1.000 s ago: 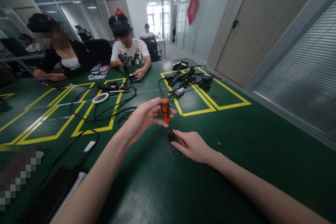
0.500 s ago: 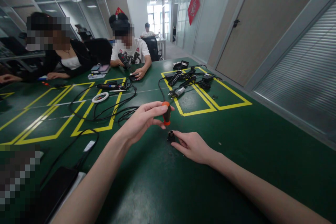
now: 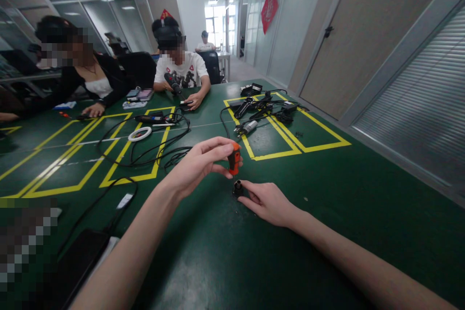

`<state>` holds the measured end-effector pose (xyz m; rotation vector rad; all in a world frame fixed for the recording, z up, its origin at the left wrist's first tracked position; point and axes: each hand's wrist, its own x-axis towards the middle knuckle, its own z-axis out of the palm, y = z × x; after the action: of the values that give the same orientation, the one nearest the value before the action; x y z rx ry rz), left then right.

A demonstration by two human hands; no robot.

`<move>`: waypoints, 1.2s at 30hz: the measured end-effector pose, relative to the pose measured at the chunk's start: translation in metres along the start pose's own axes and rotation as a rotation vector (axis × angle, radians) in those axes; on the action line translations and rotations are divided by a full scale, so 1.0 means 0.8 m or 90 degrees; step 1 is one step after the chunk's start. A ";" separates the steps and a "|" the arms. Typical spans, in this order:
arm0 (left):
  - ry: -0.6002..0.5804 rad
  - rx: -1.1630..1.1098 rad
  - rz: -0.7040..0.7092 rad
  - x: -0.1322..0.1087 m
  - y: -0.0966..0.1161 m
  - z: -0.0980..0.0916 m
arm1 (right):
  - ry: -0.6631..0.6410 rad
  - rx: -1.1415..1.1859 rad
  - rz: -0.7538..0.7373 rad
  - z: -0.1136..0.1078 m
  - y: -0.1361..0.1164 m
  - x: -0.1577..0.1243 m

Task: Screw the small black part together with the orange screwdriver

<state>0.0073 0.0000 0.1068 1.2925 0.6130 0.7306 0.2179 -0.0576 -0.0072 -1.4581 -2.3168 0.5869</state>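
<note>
My left hand (image 3: 207,157) grips the orange and black handle of a screwdriver (image 3: 236,159) between thumb and fingers. The screwdriver stands nearly upright, its thin shaft pointing down at a small black cylindrical part (image 3: 238,188) on the green table (image 3: 276,261). Whether the tip touches the part cannot be made out. My right hand (image 3: 267,201) pinches that black part from the right with thumb and forefinger, low at the table surface.
Beyond my hands lie black cables and tools (image 3: 254,106) inside yellow tape outlines. A white ring (image 3: 140,134) and looped cords are on the left. A black device (image 3: 83,256) sits front left. Two people work across the table, one holding a power drill (image 3: 173,85).
The screwdriver handle has turned in my left hand, showing a more orange side. My right hand keeps its pinch. The co-worker at far left has leaned and reached over the table.
</note>
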 end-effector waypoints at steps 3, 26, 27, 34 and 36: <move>0.005 0.001 -0.004 0.000 0.000 0.000 | -0.003 0.000 -0.001 -0.001 0.000 0.000; -0.011 -0.025 0.005 0.001 0.000 0.005 | 0.007 0.026 -0.002 -0.002 0.001 -0.003; -0.007 -0.018 0.007 0.001 0.000 0.005 | 0.009 0.025 -0.003 -0.002 0.002 -0.003; -0.006 0.035 -0.001 0.002 0.005 0.014 | 0.015 0.006 -0.010 0.001 0.004 -0.002; -0.027 0.064 -0.019 0.004 0.011 0.020 | 0.020 0.001 -0.015 0.002 0.005 -0.002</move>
<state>0.0206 -0.0068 0.1181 1.3849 0.6394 0.6529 0.2208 -0.0576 -0.0108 -1.4274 -2.3058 0.5566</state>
